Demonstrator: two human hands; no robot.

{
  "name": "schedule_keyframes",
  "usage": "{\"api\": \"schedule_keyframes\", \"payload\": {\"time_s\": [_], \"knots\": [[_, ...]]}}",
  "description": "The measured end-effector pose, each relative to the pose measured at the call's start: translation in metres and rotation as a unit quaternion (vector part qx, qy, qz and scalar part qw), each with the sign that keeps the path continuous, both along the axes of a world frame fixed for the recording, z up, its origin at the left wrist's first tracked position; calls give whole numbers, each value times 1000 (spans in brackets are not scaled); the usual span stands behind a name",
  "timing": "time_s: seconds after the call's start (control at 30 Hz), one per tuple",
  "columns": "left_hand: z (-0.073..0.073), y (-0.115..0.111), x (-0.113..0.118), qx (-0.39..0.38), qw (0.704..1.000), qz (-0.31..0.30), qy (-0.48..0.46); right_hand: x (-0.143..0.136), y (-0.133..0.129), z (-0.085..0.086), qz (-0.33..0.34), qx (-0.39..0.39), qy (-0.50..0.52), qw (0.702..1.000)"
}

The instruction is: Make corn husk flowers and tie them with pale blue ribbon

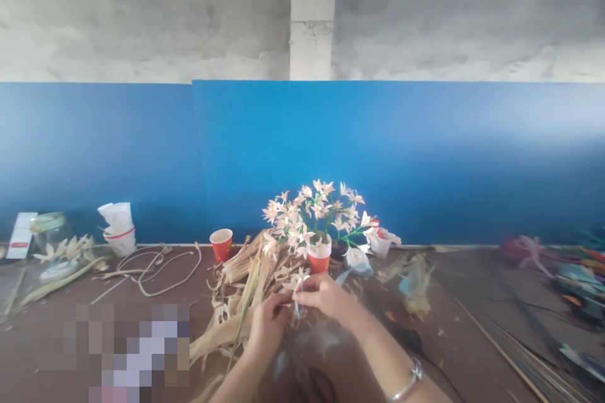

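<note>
My left hand (271,321) and my right hand (326,297) meet low in the middle, their fingertips close together. A small pale flower (301,278) made of dry husk-like petals shows at the fingertips of my right hand, which pinches it. A thin light-blue strip (297,308) hangs below it, between the hands. My left fingers are closed too; what they pinch is too small and blurred to name. Just beyond stands a red-and-white paper cup (320,259) with a bunch of cream flowers (307,217) on green stems. Dry husks (246,264) lie left of it.
A red cup (221,245) stands behind the husks. White cable (165,267) lies coiled to the left, near a white cup (120,239) with paper in it. Crumpled plastic (416,286) and long thin sticks (505,349) are on the right. A blue panel (387,151) borders the table.
</note>
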State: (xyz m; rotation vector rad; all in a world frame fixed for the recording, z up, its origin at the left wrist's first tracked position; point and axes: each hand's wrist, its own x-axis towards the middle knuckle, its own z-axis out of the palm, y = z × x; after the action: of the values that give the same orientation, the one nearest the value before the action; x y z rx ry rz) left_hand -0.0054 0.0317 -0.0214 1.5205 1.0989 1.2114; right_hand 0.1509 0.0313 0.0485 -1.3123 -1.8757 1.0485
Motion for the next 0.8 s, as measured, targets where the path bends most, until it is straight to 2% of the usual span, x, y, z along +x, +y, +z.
{"api": "schedule_keyframes", "payload": {"time_s": [0.07,0.13,0.3,0.43,0.53,0.67,0.8], "knots": [[-2,3,-4,11,994,41,96,5,1,3,-34,38,-50,997],[-2,2,-6,30,982,58,178,11,2,3,-72,78,-111,988],[3,-14,4,82,949,8,303,17,14,-8,-122,123,-271,947],[9,-19,12,58,901,-38,428,12,29,-19,-120,116,-347,923],[10,-16,14,55,879,-72,468,10,38,-24,-124,99,-380,911],[5,-9,12,51,916,-46,395,10,41,-30,-135,109,-381,908],[3,-2,6,59,940,-2,336,16,35,-31,-155,139,-347,914]]}}
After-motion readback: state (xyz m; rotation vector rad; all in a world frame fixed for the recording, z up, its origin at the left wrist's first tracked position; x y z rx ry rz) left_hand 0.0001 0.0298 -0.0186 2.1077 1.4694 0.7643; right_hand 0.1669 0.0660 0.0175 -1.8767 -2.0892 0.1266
